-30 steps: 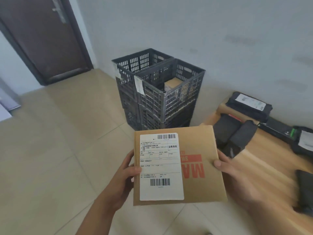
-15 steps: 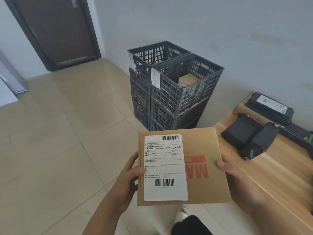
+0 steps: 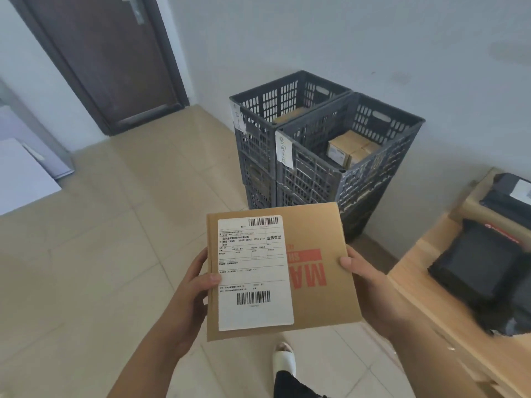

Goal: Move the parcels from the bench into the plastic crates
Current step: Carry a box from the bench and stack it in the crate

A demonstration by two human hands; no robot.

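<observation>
Head view: left hand [image 3: 191, 294] and right hand [image 3: 366, 278] clamp a cardboard parcel [image 3: 283, 271] at centre frame (label up); best lowered level into the right-hand crate [image 3: 349, 156] above.

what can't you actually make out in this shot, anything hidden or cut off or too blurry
Head view only:
- Fine print on the white label of the cardboard parcel: too small.
- Fingers of the left hand and right hand: hidden under the parcel.
- Left crate contents: mostly screened by its wall.
- Black parcels on the bench: blurred, cut off by the right edge.
</observation>
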